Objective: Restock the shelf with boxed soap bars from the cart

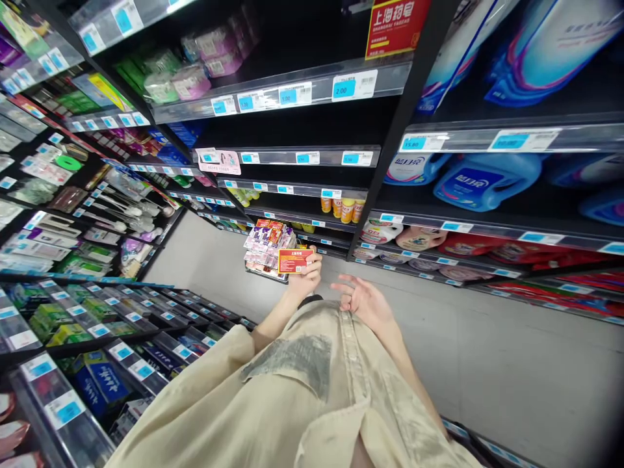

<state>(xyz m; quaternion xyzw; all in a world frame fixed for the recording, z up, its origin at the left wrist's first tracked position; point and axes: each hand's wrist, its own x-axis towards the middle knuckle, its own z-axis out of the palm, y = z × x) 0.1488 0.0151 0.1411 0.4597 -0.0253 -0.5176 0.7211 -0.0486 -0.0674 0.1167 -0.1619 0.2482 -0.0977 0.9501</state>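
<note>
My left hand (306, 276) grips a red and yellow soap box (292, 260), its printed side turned up toward me. Just beyond that box, low over the floor, a pile of small packs (268, 242) in red, purple, white and pink sits in a dark container whose edge barely shows. My right hand (363, 299) is in front of my beige shirt with some fingers stretched out and apart, and nothing shows in it. On the upper shelf stands another soap box (394, 27) with the same red and yellow look.
Ahead, a shelf unit (273, 91) carries price tags and wrapped packs (188, 81). Blue detergent bottles (487, 182) fill the right-hand shelves, with orange bottles (344, 209) lower in the middle. Toothpaste-like boxes (102, 383) line the left side. Grey floor (439, 318) runs between the shelves.
</note>
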